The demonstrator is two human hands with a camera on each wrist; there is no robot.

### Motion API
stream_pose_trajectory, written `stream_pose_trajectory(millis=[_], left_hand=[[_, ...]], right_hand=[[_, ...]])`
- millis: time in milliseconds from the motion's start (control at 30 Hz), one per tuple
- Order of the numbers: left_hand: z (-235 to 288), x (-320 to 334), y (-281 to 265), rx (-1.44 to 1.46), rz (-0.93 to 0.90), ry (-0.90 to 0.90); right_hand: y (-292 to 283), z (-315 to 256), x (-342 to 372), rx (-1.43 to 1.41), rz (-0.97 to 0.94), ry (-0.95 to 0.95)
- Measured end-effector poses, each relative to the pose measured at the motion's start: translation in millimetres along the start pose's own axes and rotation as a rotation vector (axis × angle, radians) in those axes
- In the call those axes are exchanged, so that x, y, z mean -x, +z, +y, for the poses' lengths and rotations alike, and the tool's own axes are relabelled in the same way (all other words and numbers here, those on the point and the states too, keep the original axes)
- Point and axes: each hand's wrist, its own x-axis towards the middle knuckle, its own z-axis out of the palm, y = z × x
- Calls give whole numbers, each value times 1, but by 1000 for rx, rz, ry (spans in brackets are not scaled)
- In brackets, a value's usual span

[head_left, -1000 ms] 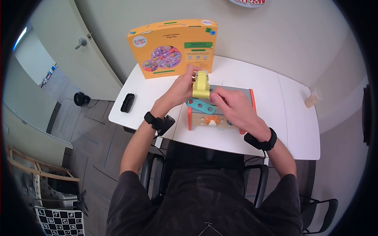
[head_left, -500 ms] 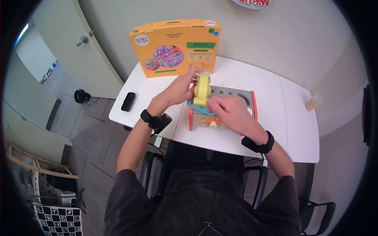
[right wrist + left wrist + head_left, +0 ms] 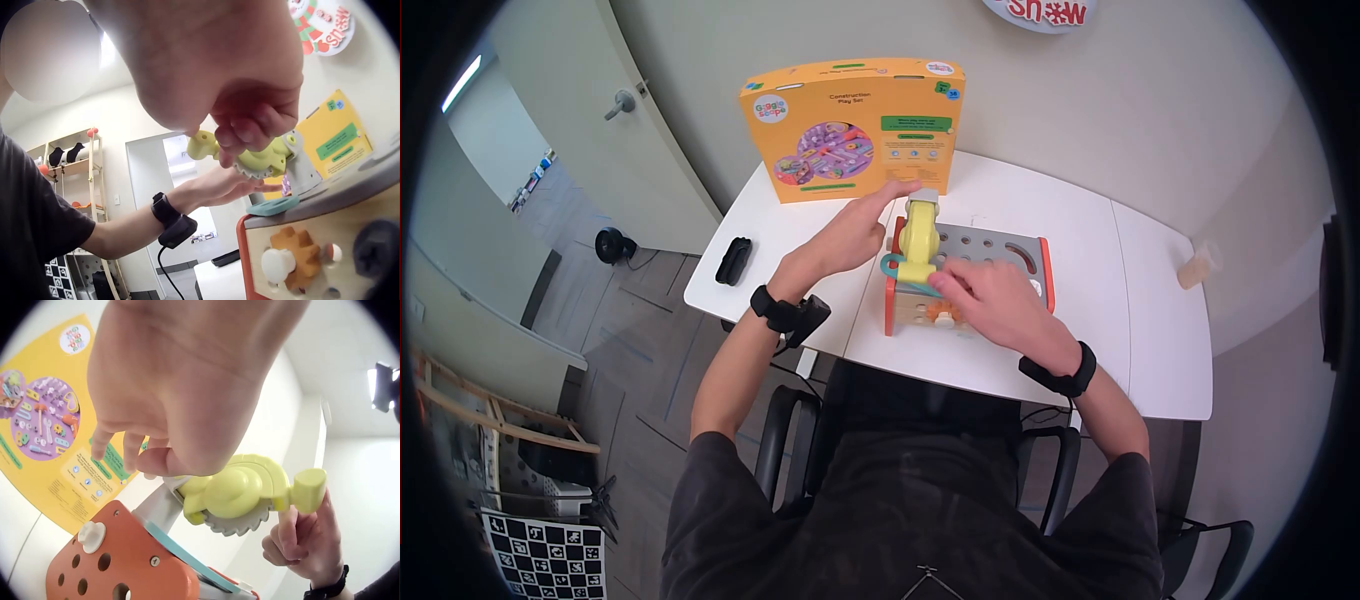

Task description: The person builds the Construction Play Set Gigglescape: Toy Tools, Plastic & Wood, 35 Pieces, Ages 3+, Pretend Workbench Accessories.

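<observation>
A yellow-green toy circular saw point(image 3: 920, 238) with a grey toothed blade stands over the left end of a toy workbench point(image 3: 1046, 275). My right hand point(image 3: 1000, 300) holds the saw's handle at the near end, fingers curled. My left hand point(image 3: 850, 235) is beside the saw's far grey part, fingers fairly straight; the thumb overlaps that part in the left wrist view. Under the saw, a turquoise strip with holes point(image 3: 890, 265) lies on the bench's grey top. An orange gear point(image 3: 301, 250) with a white bolt point(image 3: 275, 265) sits on the bench's front.
An orange-yellow play set box point(image 3: 840, 110) stands upright behind my left hand on the white table point(image 3: 1090, 320). A black case point(image 3: 733, 262) lies at the table's left, and a translucent cup point(image 3: 1197, 265) lies near its right edge. Chair armrests flank me.
The saw's handle end has come down and nearer to me, with my right hand on it. My left hand's fingers have straightened at the saw's far end. The head view has shifted slightly.
</observation>
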Motion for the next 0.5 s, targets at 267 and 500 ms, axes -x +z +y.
stream_pose_trajectory(millis=[267,500], left_hand=[[-19,17,-2,64,181,-56],[-138,90,-37,-564,406,-669]], right_hand=[[-11,-6,-16,-202,38,43],[-15,16,2,-193,139,0]])
